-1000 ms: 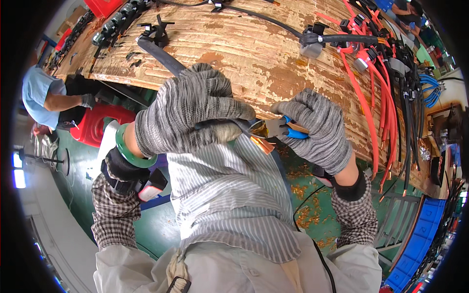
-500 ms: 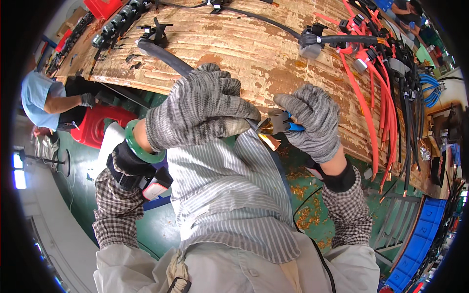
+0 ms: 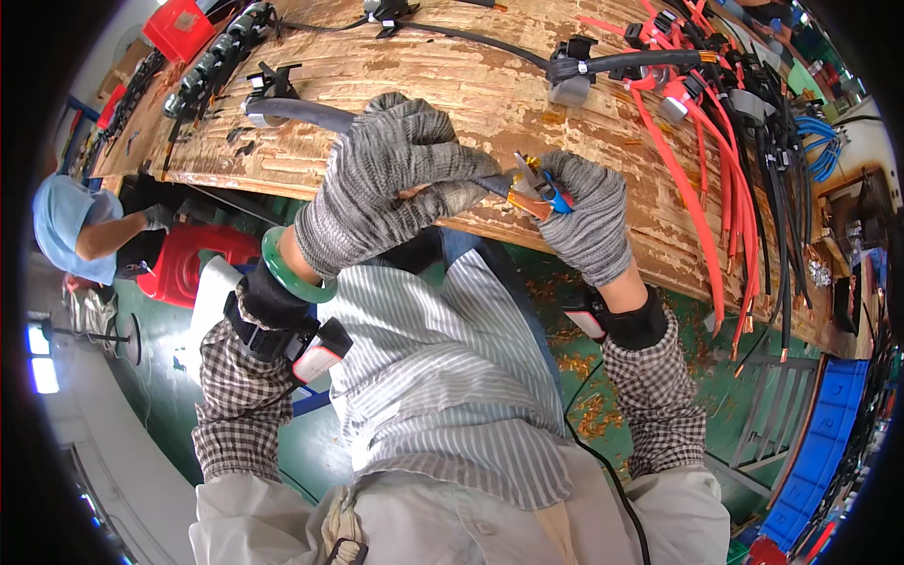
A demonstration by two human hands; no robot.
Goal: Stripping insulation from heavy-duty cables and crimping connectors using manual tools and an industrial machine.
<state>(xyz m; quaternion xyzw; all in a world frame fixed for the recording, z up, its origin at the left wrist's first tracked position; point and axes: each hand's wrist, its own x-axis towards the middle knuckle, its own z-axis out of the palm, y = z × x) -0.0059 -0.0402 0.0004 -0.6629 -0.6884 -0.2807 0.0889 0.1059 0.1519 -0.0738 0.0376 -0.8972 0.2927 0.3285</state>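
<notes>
Left hand [image 3: 381,184] gripping black cable [image 3: 315,114], right hand [image 3: 593,221] clasping blue-handled tool [image 3: 562,201]; wooden workbench [image 3: 452,89] beyond

The bench [image 3: 443,71] has a wooden top; its surface is worn and flaking in patches. A grey block [image 3: 570,91] rests on it. A black cable [image 3: 645,59] extends to the left and right of the block. Right of the block: red cables [image 3: 686,184], some ends past the near edge. Left of the block: black scraps [image 3: 244,149]; farther left, a row of metal parts [image 3: 222,47] beside a red bin [image 3: 177,31].
</notes>
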